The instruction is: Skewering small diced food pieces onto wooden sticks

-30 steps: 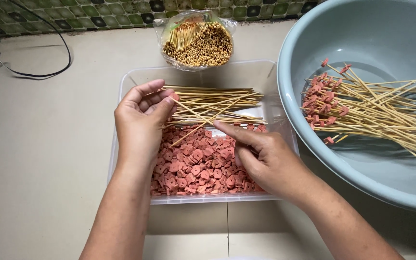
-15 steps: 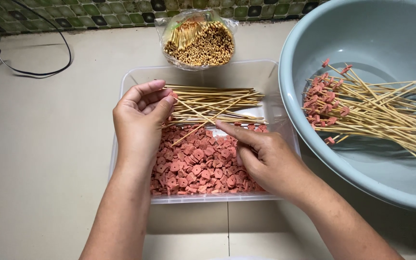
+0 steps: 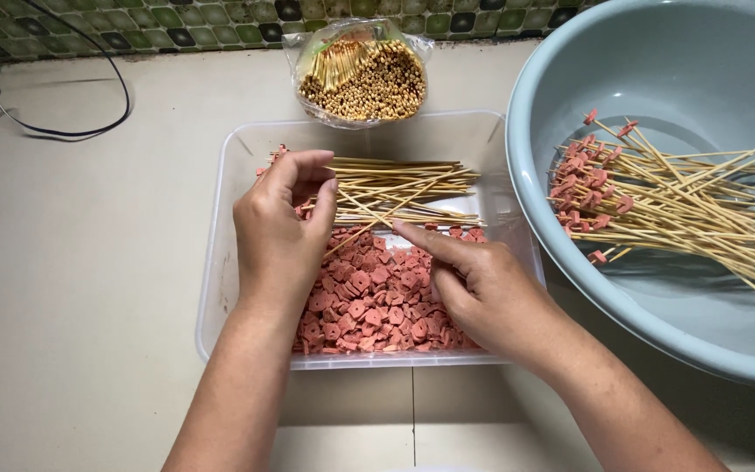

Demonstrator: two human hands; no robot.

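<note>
Over pink sausage slices (image 3: 369, 301) in clear rectangular tub (image 3: 220, 253): left hand (image 3: 277, 232) pinching bamboo skewer (image 3: 369, 229), right hand (image 3: 474, 288) loosely curled, forefinger on slices; beyond, clear bag of skewers (image 3: 364, 74); rightward, grey-blue basin (image 3: 657, 52) with loaded skewers (image 3: 657, 205).

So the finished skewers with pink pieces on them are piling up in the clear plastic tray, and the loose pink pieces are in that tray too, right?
Not quite. The finished skewers lie in the grey-blue basin on the right, as the head view shows. The clear plastic tray holds bare sticks and the loose pink pieces, as you said.
</note>
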